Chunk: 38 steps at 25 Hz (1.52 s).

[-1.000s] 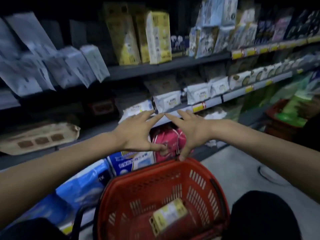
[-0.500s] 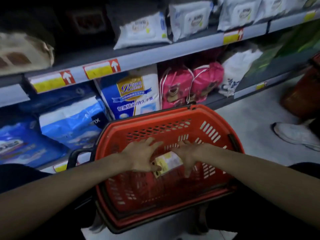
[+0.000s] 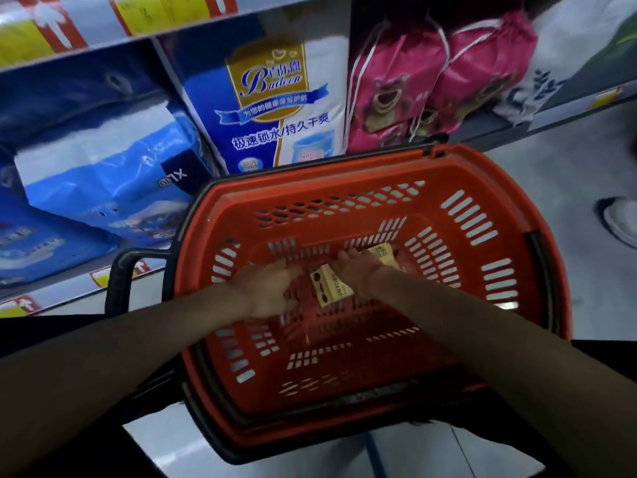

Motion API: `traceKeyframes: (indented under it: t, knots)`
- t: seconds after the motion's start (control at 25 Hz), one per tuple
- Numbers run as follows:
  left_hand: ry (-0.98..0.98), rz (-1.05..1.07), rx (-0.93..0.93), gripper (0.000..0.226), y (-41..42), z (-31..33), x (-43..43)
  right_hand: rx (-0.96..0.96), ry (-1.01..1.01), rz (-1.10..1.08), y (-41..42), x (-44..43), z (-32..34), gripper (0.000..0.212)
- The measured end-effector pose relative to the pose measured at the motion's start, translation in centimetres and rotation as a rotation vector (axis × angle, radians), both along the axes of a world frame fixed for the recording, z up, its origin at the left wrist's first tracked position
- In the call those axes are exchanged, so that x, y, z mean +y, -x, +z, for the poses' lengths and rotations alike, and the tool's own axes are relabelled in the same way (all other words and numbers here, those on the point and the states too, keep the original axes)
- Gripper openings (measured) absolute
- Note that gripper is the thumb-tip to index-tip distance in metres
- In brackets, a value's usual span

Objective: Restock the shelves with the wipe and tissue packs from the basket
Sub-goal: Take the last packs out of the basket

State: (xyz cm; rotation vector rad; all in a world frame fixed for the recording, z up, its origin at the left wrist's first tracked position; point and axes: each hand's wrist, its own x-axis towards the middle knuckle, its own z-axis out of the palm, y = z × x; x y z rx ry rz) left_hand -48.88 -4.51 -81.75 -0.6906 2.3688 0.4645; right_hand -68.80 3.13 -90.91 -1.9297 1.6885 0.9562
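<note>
A red plastic basket (image 3: 482,305) stands on the floor in front of the bottom shelf. One small yellow tissue pack (image 3: 331,287) lies on its slotted bottom. My right hand (image 3: 365,272) lies across the middle of the pack with fingers closed over it, so only the pack's two ends show. My left hand (image 3: 267,288) is inside the basket just left of the pack, palm down, fingers apart, holding nothing. Both forearms reach in from the near side.
The bottom shelf behind the basket holds blue diaper packs (image 3: 110,181), a tall white-and-blue pack (image 3: 275,98), pink bear drawstring bags (image 3: 431,84) and a white bag (image 3: 551,77). A black handle (image 3: 117,281) sticks out left. A person's white shoe (image 3: 620,222) is on the floor at right.
My hands dropped from the shelf edge down into the basket. The right hand has closed over the yellow pack. The view tilted down and moved closer to the basket.
</note>
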Motion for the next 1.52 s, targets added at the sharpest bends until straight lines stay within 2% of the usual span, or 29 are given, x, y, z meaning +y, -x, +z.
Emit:
traceKeyframes:
  t: [0.08,0.24,0.36,0.44,0.52,0.56,0.64,0.68,0.76,0.88,0.92,1.0,1.12,1.24,1.36,1.52]
  knots:
    - [-0.007,0.034,0.005,0.069,-0.3,-0.2,-0.5,0.039,0.007,0.011,0.0,-0.4,-1.4,0.091]
    - [-0.048,0.160,-0.007,0.059,-1.2,-0.8,-1.7,0.030,0.052,-0.015,-0.3,-0.9,-2.3,0.079]
    - [-0.089,0.270,-0.009,0.067,-1.3,-1.0,-1.8,-0.071,0.103,-0.092,-0.2,-0.5,-0.6,0.086]
    - [-0.214,0.423,0.021,0.082,-1.1,-0.8,-1.8,-0.207,0.175,-0.224,0.3,-0.1,2.2,0.084]
    - [-0.391,0.541,0.132,0.100,-0.7,-0.4,-1.7,-0.330,0.231,-0.403,0.8,0.0,6.2,0.084]
    - [-0.479,0.568,0.194,0.100,-0.1,0.0,-1.5,-0.378,0.257,-0.488,0.9,-0.1,8.5,0.087]
    - [-0.675,0.596,0.347,0.073,1.5,2.5,0.2,-0.470,0.335,-0.653,1.3,-0.4,12.7,0.096]
    - [-0.754,0.629,0.457,0.056,2.3,3.9,1.0,-0.541,0.380,-0.749,1.4,-0.1,14.4,0.100]
    - [-0.880,0.758,0.681,0.045,3.5,7.0,2.6,-0.766,0.490,-0.978,1.6,1.1,18.3,0.096]
    - [-1.044,1.048,0.855,0.042,4.6,9.8,3.5,-1.234,0.473,-1.448,1.5,3.9,23.9,0.055]
    - [-1.065,1.097,0.882,0.040,4.7,10.5,3.6,-1.326,0.489,-1.530,1.5,4.7,25.3,0.047]
    - [-1.076,1.132,0.931,0.039,4.7,11.5,3.7,-1.387,0.645,-1.509,1.1,5.9,26.7,0.038]
    - [-1.111,1.185,0.992,0.037,5.1,13.5,4.2,-1.274,0.895,-1.240,-0.1,7.3,26.5,0.024]
    - [-0.938,1.168,1.151,0.022,6.3,15.7,4.2,-1.256,0.934,-1.072,0.0,9.0,26.3,0.015]
    - [-0.776,1.081,1.290,0.034,7.6,18.1,3.5,-1.317,0.932,-1.011,0.0,9.3,27.0,0.024]
    - [-0.690,0.928,1.403,0.040,9.1,21.3,3.2,-1.345,1.070,-0.926,0.7,9.1,28.9,0.038]
